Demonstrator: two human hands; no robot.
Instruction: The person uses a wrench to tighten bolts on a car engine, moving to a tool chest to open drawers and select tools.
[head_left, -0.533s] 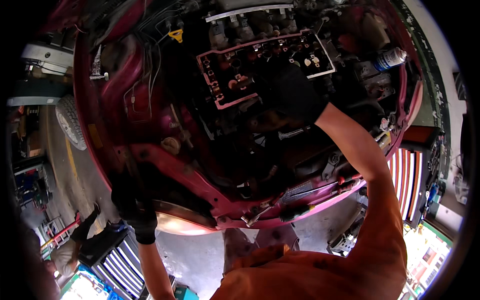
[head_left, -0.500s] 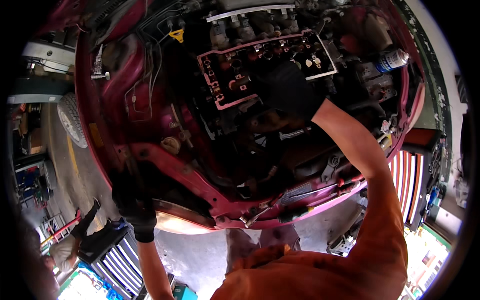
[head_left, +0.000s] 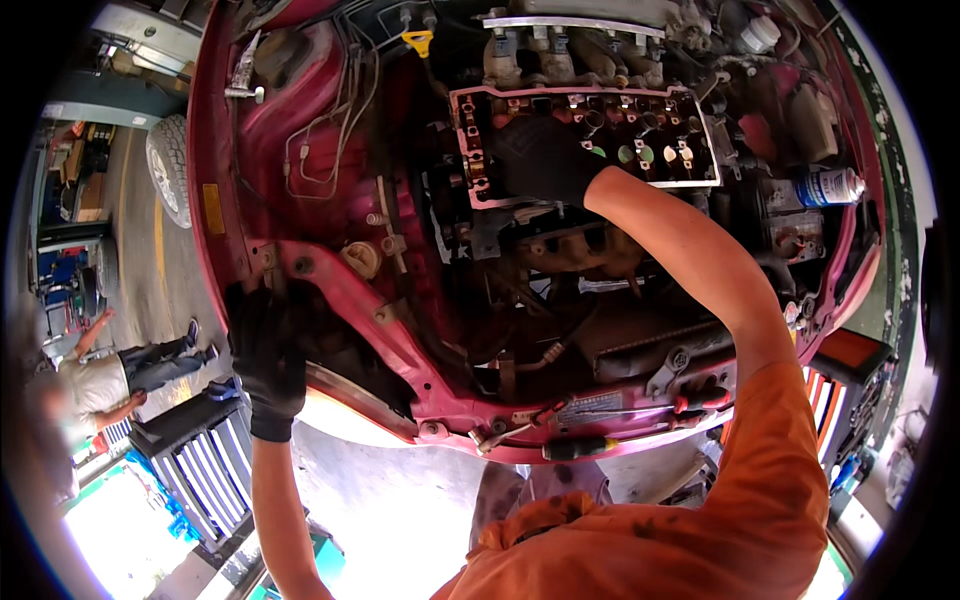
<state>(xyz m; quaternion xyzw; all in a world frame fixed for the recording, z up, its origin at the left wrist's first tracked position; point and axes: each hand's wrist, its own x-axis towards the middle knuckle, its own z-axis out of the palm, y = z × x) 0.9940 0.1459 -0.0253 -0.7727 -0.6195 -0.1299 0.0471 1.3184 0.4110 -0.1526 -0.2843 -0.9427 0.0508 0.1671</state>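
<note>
My right hand (head_left: 548, 160), in a black glove, reaches over the exposed cylinder head (head_left: 715, 150) of the engine. It covers the left-middle part of the valve gear; its fingers are too dark to make out, as is anything in them. Round bright valve-train parts (head_left: 672, 154) show to its right inside the pink-edged rim. My left hand (head_left: 268, 365), also black-gloved, rests on the red car's front left corner beside the headlight (head_left: 350, 405). Its fingers lie stretched along the body edge, with nothing seen in them.
Along the front crossmember lie a ratchet (head_left: 510, 432), a screwdriver (head_left: 580, 447) and a red-handled tool (head_left: 700, 400). A spray can (head_left: 828, 187) sits at the engine bay's right. Tool cabinets (head_left: 205, 470) stand beyond the car. Another person (head_left: 105, 390) is at the far left.
My right hand has shifted left across the cylinder head, uncovering parts on its right. My left hand stays at the car's corner. The view has tilted slightly, and the other person shows more fully.
</note>
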